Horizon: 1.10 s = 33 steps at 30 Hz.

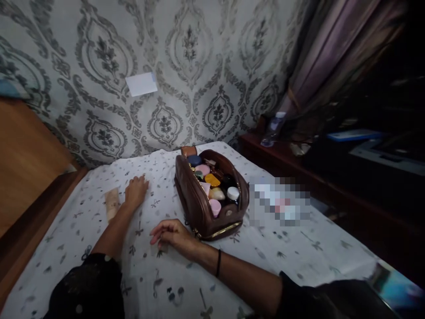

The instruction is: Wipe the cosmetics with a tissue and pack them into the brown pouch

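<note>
My left hand rests on the white patterned cloth with its fingers loosely stretched out and nothing seen in them. Just left of it lies a beige squeeze tube. In front of the bag, my right hand is held low over the cloth, its fingers loosely bent and apart. Something small and pale below those fingers is too faint to make out. The brown toiletry bag stands unzipped, packed with several bottles and jars. Among them are a white-capped bottle, a pink cap and a yellow lid.
The cloth covers the bed-like surface up to the papered wall. A blurred-out item lies right of the bag. On the dark red ledge stands a clear plastic bottle. Wooden furniture borders the left side.
</note>
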Available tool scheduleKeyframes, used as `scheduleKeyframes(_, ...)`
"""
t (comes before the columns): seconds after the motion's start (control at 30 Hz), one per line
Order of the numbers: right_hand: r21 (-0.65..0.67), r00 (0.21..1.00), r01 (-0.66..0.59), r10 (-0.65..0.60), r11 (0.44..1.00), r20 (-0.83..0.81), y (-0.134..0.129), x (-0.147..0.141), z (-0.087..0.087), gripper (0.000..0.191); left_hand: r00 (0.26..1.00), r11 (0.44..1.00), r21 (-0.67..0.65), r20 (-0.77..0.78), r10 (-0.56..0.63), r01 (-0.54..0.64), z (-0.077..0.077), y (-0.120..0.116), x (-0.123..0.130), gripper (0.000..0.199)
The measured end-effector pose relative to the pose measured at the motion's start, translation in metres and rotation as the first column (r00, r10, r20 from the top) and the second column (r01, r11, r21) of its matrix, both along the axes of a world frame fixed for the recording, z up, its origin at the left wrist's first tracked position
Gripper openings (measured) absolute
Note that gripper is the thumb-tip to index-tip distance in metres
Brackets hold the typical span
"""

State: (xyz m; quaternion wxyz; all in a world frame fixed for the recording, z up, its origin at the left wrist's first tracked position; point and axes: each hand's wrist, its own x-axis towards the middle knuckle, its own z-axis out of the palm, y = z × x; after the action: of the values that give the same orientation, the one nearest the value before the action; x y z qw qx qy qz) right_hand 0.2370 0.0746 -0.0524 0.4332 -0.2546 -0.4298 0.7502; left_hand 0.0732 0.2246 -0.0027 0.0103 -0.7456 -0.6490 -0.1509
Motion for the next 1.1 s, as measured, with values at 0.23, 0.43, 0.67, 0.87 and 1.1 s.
scheduleKeyframes(0.23, -0.173, 0.975, 0.073, -0.107, 0.982, -0.197, 0.000, -0.007, -0.001, 0.067, 0.944, 0.969, 0.092, 0.223, -0.243, 0.228, 0.018, -0.097, 0.016, 0.029)
scheduleKeyframes(0.43, -0.145, 0.982, 0.073, -0.097, 0.987, -0.163, 0.001, -0.005, 0.003, 0.061, 0.888, 0.933, 0.243, 0.314, -0.334, 0.265, 0.002, -0.151, 0.030, 0.029)
scheduleKeyframes(0.67, -0.133, 0.987, 0.096, -0.112, 0.986, -0.112, -0.001, -0.005, 0.006, 0.066, 0.834, 0.873, 0.376, 0.332, -0.440, 0.311, -0.009, -0.148, 0.018, 0.024)
scheduleKeyframes(0.87, -0.106, 1.000, 0.001, 0.002, 0.994, 0.025, -0.001, -0.003, 0.003, 0.068, 0.752, 0.932, 0.242, 0.550, -0.362, 0.271, -0.004, -0.150, 0.012, 0.042)
scheduleKeyframes(1.1, -0.075, 0.990, -0.138, 0.137, 0.988, -0.022, -0.001, 0.001, 0.009, 0.063, 0.629, 0.991, -0.052, 0.777, -0.039, 0.125, 0.000, -0.151, 0.010, 0.056)
